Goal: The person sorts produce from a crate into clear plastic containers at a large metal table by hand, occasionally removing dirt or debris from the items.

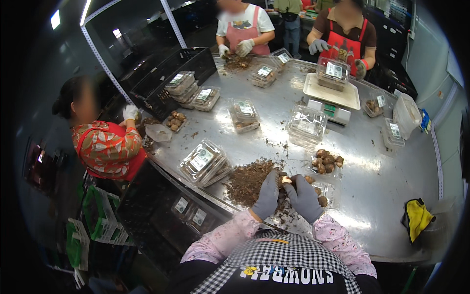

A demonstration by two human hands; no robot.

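Note:
My left hand (267,195) and my right hand (303,198), both in grey gloves, meet at the near edge of the steel table. Between their fingers they hold one brown mushroom (285,179) with a pale part showing. Under and left of my left hand lies a heap of brown soil and scraps (246,180). Just right of my right hand is a clear plastic clamshell box (331,194) with a few brown pieces, partly hidden by the hand. Behind it, another open clear box (315,169) holds several round brown pieces (328,161).
Closed labelled clamshells (203,161) stand left of the soil; stacked clear boxes (307,124) are ahead. Farther back is a weighing scale (331,92). A yellow and black glove (418,220) lies right. Black crates (172,77) edge the table's left. Three people work around the table.

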